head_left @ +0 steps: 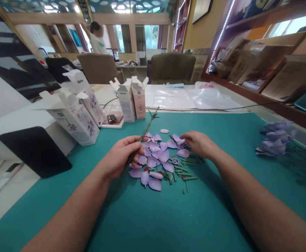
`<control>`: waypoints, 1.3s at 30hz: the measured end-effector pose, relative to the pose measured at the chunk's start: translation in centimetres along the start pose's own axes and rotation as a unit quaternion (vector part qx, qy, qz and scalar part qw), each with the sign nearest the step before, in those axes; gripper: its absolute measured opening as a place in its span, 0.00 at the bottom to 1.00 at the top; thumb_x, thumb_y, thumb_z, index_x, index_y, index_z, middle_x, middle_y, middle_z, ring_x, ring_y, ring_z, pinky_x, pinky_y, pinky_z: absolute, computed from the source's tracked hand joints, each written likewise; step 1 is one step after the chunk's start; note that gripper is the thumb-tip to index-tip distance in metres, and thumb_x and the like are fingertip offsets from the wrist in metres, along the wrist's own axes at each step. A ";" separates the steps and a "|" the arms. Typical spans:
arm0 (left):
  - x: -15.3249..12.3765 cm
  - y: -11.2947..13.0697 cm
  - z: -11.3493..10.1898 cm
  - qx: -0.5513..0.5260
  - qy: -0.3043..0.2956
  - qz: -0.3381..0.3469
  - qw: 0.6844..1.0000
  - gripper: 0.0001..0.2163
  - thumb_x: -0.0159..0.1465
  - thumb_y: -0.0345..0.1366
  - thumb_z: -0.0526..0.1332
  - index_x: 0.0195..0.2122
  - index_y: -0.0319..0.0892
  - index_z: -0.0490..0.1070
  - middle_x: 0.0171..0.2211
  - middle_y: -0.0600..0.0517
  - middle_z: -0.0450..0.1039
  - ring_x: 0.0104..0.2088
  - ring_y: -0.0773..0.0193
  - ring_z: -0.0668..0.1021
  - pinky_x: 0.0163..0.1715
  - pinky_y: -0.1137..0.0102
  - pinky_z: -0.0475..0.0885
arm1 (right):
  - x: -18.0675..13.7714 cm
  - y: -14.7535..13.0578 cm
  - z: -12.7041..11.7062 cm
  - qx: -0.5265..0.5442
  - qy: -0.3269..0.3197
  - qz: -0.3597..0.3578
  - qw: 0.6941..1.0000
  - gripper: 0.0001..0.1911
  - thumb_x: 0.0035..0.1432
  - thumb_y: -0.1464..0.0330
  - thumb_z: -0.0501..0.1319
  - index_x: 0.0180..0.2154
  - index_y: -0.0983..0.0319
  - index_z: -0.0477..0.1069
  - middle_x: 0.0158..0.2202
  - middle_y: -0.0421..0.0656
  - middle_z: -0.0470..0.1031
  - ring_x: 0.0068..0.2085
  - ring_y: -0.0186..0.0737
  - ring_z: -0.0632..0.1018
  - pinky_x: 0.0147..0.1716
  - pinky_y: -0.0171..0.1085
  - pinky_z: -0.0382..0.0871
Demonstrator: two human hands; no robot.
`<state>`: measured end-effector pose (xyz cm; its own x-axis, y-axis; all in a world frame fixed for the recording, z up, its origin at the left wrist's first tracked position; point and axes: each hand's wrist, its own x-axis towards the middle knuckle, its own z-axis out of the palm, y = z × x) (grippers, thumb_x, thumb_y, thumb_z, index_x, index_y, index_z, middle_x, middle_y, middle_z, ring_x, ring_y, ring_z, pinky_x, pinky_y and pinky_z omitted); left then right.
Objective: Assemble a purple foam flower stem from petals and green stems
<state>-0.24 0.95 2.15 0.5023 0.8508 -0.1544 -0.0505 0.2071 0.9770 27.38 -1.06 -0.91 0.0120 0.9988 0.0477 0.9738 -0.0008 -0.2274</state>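
My left hand (123,154) is closed around a thin green flower stem (149,123) that slants up and away from me. My right hand (198,143) rests on the far right of a heap of purple plastic petals (157,157), its fingers pinched on a small purple piece that I cannot make out. Small green stem pieces (186,171) lie mixed in among the petals. All of it sits on a teal mat (168,217).
Several opened white flower-printed boxes (75,119) stand at the left, two more (132,98) behind the heap. Finished purple flowers (276,141) lie at the right. A black pad (34,150) sits at the left. Plastic bags, chairs and a person are beyond.
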 end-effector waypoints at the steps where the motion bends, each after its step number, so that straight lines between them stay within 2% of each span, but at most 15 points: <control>1: 0.0 0.0 0.0 0.000 0.000 0.000 1.000 0.13 0.57 0.34 0.61 0.43 0.37 0.71 0.23 0.54 0.68 0.16 0.74 0.65 0.13 0.78 0.60 | 0.0 0.1 0.1 -0.007 -0.003 0.001 1.000 0.19 0.62 0.72 0.49 0.48 0.60 0.74 0.46 0.48 0.75 0.47 0.44 0.74 0.43 0.36 0.64; 7: -0.1 0.1 0.1 -0.001 0.003 -0.006 1.000 0.12 0.57 0.33 0.60 0.43 0.37 0.71 0.23 0.55 0.68 0.15 0.75 0.65 0.13 0.78 0.60 | 0.0 -1.4 1.9 -0.044 -0.022 -0.059 0.997 0.18 0.60 0.72 0.54 0.49 0.57 0.74 0.41 0.49 0.74 0.40 0.44 0.74 0.38 0.36 0.63; 10: 0.0 0.1 0.1 -0.001 0.005 -0.007 1.000 0.13 0.57 0.34 0.60 0.43 0.37 0.70 0.23 0.55 0.68 0.16 0.74 0.65 0.14 0.78 0.60 | 0.0 -1.7 2.1 -0.030 -0.025 -0.090 0.995 0.19 0.59 0.73 0.53 0.49 0.56 0.73 0.40 0.47 0.73 0.39 0.41 0.73 0.37 0.34 0.62; 15: 0.0 0.0 0.1 -0.004 0.002 -0.005 1.000 0.13 0.57 0.34 0.61 0.43 0.37 0.70 0.23 0.56 0.68 0.15 0.75 0.64 0.13 0.78 0.59 | 0.2 -0.2 1.5 -0.029 0.024 -0.038 0.999 0.20 0.62 0.72 0.49 0.50 0.56 0.73 0.38 0.47 0.72 0.37 0.41 0.73 0.34 0.35 0.62; 19: 0.0 0.0 0.1 -0.006 0.002 -0.008 1.000 0.13 0.57 0.34 0.60 0.43 0.37 0.70 0.23 0.55 0.68 0.15 0.75 0.64 0.14 0.78 0.59 | 0.4 1.0 1.7 -0.047 0.006 -0.034 0.998 0.18 0.62 0.72 0.50 0.46 0.55 0.75 0.38 0.46 0.73 0.37 0.42 0.73 0.35 0.35 0.61; 23: -0.1 0.0 0.1 -0.004 0.004 -0.003 1.000 0.13 0.57 0.34 0.60 0.43 0.37 0.70 0.23 0.55 0.68 0.15 0.75 0.65 0.14 0.78 0.59 | 0.2 0.2 1.8 -0.053 0.020 -0.030 0.998 0.17 0.62 0.71 0.51 0.44 0.57 0.76 0.36 0.47 0.73 0.37 0.42 0.73 0.34 0.36 0.61; 27: -0.1 0.1 0.1 -0.006 0.004 -0.003 1.000 0.14 0.57 0.34 0.60 0.44 0.37 0.71 0.23 0.55 0.68 0.15 0.75 0.64 0.13 0.78 0.59 | -0.4 -2.7 2.1 0.017 0.048 -0.139 0.989 0.15 0.62 0.66 0.54 0.46 0.58 0.74 0.38 0.47 0.72 0.39 0.42 0.72 0.39 0.37 0.64; 31: 0.0 0.0 0.0 -0.006 0.004 0.001 1.000 0.13 0.57 0.34 0.60 0.44 0.37 0.71 0.23 0.55 0.68 0.15 0.75 0.65 0.13 0.78 0.59 | -1.1 -5.0 2.8 0.027 0.027 -0.204 0.978 0.14 0.58 0.62 0.61 0.44 0.60 0.74 0.39 0.48 0.71 0.41 0.43 0.71 0.40 0.39 0.64; 34: 0.0 -0.1 -0.1 -0.008 0.000 0.003 1.000 0.13 0.57 0.33 0.60 0.43 0.37 0.71 0.23 0.55 0.68 0.15 0.75 0.65 0.13 0.78 0.59 | -1.0 -4.8 3.2 0.009 0.024 -0.197 0.980 0.10 0.57 0.65 0.61 0.40 0.62 0.74 0.39 0.47 0.71 0.41 0.42 0.71 0.39 0.38 0.63; 39: 0.0 -0.2 -0.2 -0.008 -0.003 0.001 1.000 0.13 0.57 0.33 0.60 0.44 0.37 0.71 0.23 0.55 0.69 0.15 0.75 0.65 0.13 0.78 0.60 | -0.1 -3.0 3.3 0.005 0.031 -0.168 0.985 0.07 0.58 0.67 0.58 0.35 0.62 0.73 0.35 0.45 0.71 0.37 0.40 0.70 0.36 0.36 0.61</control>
<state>-0.35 1.03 1.95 0.5066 0.8486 -0.1525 -0.0657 0.2143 0.9745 23.70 -1.00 -3.45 -0.2963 0.9379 0.1804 0.9231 0.3296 -0.1978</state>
